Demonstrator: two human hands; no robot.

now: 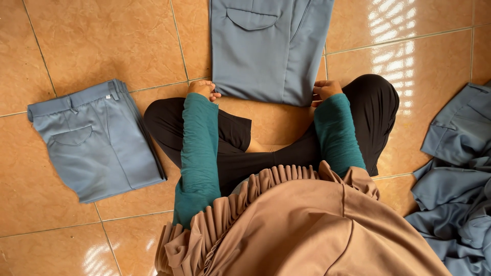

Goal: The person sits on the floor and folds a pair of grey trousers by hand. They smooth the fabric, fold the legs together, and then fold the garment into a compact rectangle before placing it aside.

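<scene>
Both hands, left (pixel 203 90) and right (pixel 325 90), pinch the trousers' (pixel 266 51) near edge with curled fingers, keeping it flat on the tiles (pixel 102 41).

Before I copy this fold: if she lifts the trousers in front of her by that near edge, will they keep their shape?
Probably not. The trousers look like thin, soft cloth, so they would likely droop between the left hand and right hand. On the glossy tile floor they should slide easily.

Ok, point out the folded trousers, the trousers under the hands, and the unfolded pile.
Folded trousers (pixel 97 140), head view, on the pocket side.
Trousers under the hands (pixel 261 56), head view, mid-leg cloth.
Unfolded pile (pixel 455 199), head view, on the crumpled cloth.
</scene>
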